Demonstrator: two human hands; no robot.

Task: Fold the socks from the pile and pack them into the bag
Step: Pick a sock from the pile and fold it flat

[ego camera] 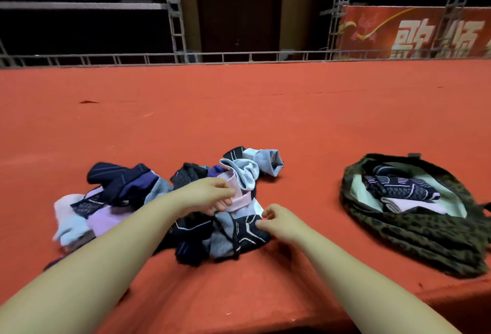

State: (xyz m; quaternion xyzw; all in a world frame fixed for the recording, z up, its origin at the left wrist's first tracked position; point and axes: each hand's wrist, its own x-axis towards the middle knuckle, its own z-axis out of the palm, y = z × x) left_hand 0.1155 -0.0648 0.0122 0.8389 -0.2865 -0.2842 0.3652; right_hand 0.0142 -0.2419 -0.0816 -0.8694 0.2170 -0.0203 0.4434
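A red-covered counter (pixel 239 110) spans the scene, with metal railing (pixel 170 55) and a dark double door (pixel 239 14) beyond its far edge and a red banner (pixel 414 31) at far right. On the counter's near right lies an open leopard-print bag (pixel 414 235), its pale lining exposed, holding a folded dark patterned sock (pixel 398 187) on top of a folded pink one (pixel 414 207). Well apart from it, near centre and left, sits the sock pile (pixel 164 206): dark navy, black patterned, grey, pink and pale blue socks heaped loosely, with a light grey sock (pixel 265 160) at its far edge. The left hand (pixel 210 191) reaches over the pile, fingers curled around the cuff of a pink sock (pixel 239 195). The right hand (pixel 279 220) is at the pile's near right edge, fingers curled and pinching the edge of a black sock with white lines (pixel 247 230).
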